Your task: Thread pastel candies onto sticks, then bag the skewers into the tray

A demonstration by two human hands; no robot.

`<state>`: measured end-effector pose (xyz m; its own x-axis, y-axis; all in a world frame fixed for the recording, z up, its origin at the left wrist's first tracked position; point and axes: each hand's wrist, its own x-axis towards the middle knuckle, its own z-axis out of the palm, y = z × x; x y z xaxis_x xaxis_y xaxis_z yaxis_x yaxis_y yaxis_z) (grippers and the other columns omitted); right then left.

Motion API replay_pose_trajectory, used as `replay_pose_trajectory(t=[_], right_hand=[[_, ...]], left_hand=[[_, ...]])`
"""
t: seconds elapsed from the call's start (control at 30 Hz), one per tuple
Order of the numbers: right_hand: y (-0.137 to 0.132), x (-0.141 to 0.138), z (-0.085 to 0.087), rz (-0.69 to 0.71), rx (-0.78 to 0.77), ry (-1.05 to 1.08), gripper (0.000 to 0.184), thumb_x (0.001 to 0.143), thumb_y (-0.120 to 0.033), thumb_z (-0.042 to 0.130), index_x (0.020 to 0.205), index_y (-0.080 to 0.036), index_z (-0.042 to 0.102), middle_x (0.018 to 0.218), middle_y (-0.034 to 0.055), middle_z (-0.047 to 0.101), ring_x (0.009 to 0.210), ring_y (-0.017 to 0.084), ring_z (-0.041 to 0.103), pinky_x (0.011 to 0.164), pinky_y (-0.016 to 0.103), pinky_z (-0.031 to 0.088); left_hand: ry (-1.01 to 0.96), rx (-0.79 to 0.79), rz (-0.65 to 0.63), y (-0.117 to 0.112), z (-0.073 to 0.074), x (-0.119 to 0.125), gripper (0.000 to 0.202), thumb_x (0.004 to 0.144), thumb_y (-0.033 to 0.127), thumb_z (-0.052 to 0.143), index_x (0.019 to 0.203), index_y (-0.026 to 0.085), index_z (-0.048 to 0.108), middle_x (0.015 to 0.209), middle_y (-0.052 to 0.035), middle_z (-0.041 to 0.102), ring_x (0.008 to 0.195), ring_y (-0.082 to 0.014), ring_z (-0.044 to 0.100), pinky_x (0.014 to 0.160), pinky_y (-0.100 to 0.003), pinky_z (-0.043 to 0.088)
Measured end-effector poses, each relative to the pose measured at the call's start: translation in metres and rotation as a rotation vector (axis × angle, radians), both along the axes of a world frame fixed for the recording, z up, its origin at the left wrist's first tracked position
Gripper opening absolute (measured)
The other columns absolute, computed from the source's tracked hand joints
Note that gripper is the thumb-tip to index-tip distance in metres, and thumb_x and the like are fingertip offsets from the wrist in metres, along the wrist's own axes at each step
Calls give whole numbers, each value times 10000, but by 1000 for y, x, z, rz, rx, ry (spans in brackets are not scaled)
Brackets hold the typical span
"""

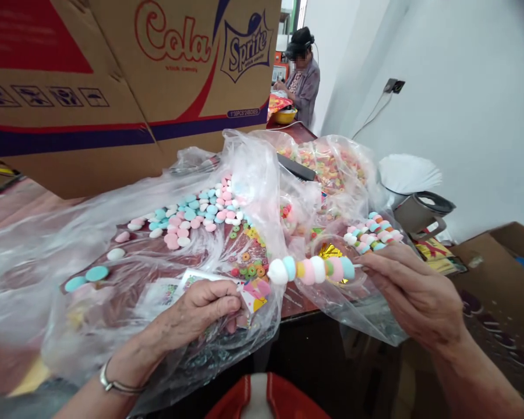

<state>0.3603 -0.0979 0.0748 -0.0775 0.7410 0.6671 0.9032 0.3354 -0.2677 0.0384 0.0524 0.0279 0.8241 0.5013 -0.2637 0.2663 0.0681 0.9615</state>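
My right hand (419, 291) pinches the stick of a candy skewer (310, 269) threaded with white, blue, pink, yellow and green pieces. The skewer lies level in the air, its white tip pointing left. In my left hand (205, 305), closed fingers grip a small printed packet (256, 293) with pink and yellow colours, just below the skewer's tip. Behind my hands, pink, blue and white candies (190, 212) lie on clear plastic sheeting (209, 250). Small ring candies (255, 269) are scattered beyond the packet. Several finished-looking skewers (373, 233) are stacked beside my right hand.
A large cardboard box (126, 134) stands at the back left. Clear bags of colourful candy (332, 166) lie behind the skewers. A grey jug (423, 212) stands at right, above an open carton (498, 291). Another person (305, 81) works at the table's far end.
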Motion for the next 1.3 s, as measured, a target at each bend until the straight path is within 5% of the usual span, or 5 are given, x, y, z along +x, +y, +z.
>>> replay_pose_trajectory(t=[0.37,0.6,0.8,1.03,1.3], right_hand=[[17,-4,4,141,7,-257,205,933,-132,541,1052,-212,688,883,53,721,784,180,596,748,341,462],[22,-17,7,211,-96,-274,214,982,-194,478,1046,-236,678,862,35,706,817,185,583,742,353,421],[30,-27,-1,247,-153,-239,281,1018,-225,403,949,-216,675,840,39,690,845,189,584,799,363,411],[38,-24,3,327,-227,-195,278,1015,-252,416,968,-213,687,813,36,668,818,187,548,770,350,401],[42,-18,10,367,-224,-235,287,1014,-242,411,946,-219,689,806,36,659,785,186,520,744,351,385]], left_hand=[[-57,-147,-56,2,3,-2,359,875,474,650,769,133,685,736,-54,723,617,-126,622,593,-223,489],[116,-77,-233,4,15,5,319,925,465,567,845,165,640,636,31,584,534,-100,502,513,-201,406],[144,130,-299,-1,34,13,282,858,468,649,894,188,659,720,38,570,647,-118,481,548,-194,366],[182,-309,-292,-22,27,25,203,816,347,662,932,199,584,721,44,621,480,-78,474,456,-189,361],[202,-334,-272,-25,24,33,210,755,294,707,899,172,614,620,60,578,456,-64,427,409,-172,291]])
